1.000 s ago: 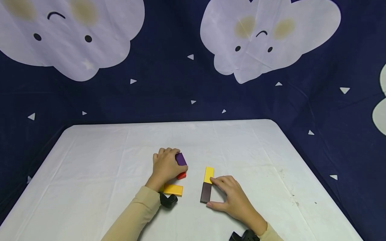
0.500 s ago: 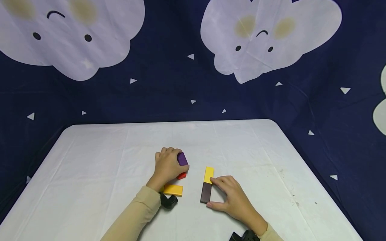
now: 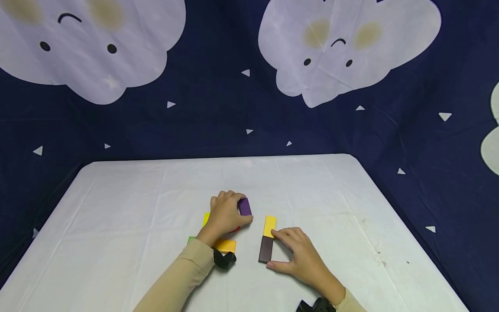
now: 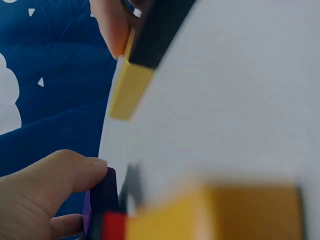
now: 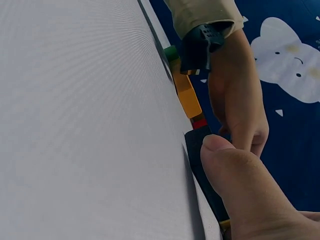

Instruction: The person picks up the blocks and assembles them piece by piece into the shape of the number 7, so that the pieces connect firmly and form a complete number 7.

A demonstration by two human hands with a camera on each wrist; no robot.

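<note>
My left hand (image 3: 225, 214) pinches a purple block (image 3: 245, 207) between thumb and fingers, left of the middle of the table. In the left wrist view the thumb presses on the upper end of that purple block (image 4: 104, 192). A dark brown block (image 3: 266, 249) and a yellow block (image 3: 270, 225) lie end to end in one line. My right hand (image 3: 302, 258) holds the brown one, thumb at its near end and forefinger by the seam with the yellow. Under the left hand shows a bit of a red block (image 3: 235, 229), mostly hidden.
An orange-yellow block (image 3: 226, 246) lies just below the left hand. Partly covered by that arm are another yellow block (image 3: 206, 218) and a green block (image 3: 191, 238). The white table (image 3: 128, 208) ends at a dark blue cloth (image 3: 218, 130) with clouds.
My left hand has slid to the right with the purple block, nearer to the brown and yellow pair. The yellow and green blocks behind it came into view. My right hand has stayed put.
</note>
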